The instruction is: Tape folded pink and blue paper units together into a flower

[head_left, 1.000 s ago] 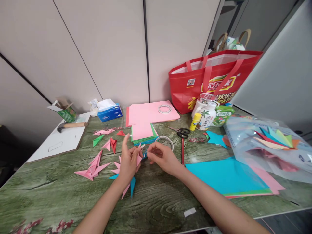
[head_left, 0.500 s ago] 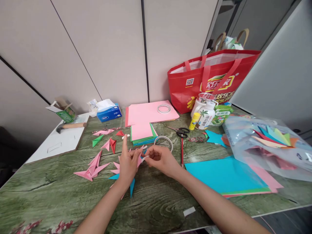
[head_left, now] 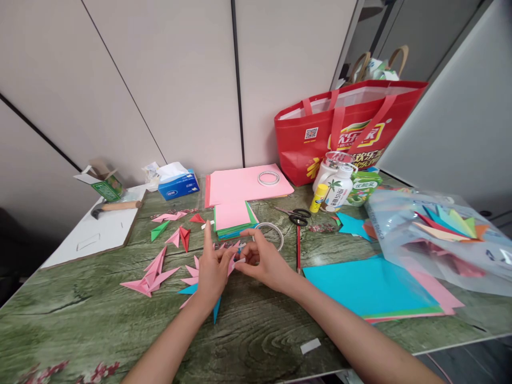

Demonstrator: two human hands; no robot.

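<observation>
My left hand (head_left: 214,269) rests over a pink-and-blue folded-paper star (head_left: 191,280), its thumb and fingers closed on the paper and its index finger stretched upward. Beside that fingertip is a small white tape piece (head_left: 208,224). My right hand (head_left: 269,265) pinches a small white strip (head_left: 239,263) between thumb and index finger, right at the star's edge. The hands hide the middle of the star. To their left lies another pink folded-paper piece (head_left: 150,278), with loose pink, red and green folded points (head_left: 160,230) behind it.
Behind the hands are a stack of small paper sheets (head_left: 232,216), a tape roll (head_left: 282,234), scissors (head_left: 299,217) and a red pencil (head_left: 298,250). Blue sheets (head_left: 360,288) and a plastic bag (head_left: 440,250) lie right. A glue stick (head_left: 318,198) stands by a white bottle (head_left: 338,189).
My right index finger has lifted and spread from the other fingers, and the white strip has shifted slightly right. My left hand stays almost in place on the star.
</observation>
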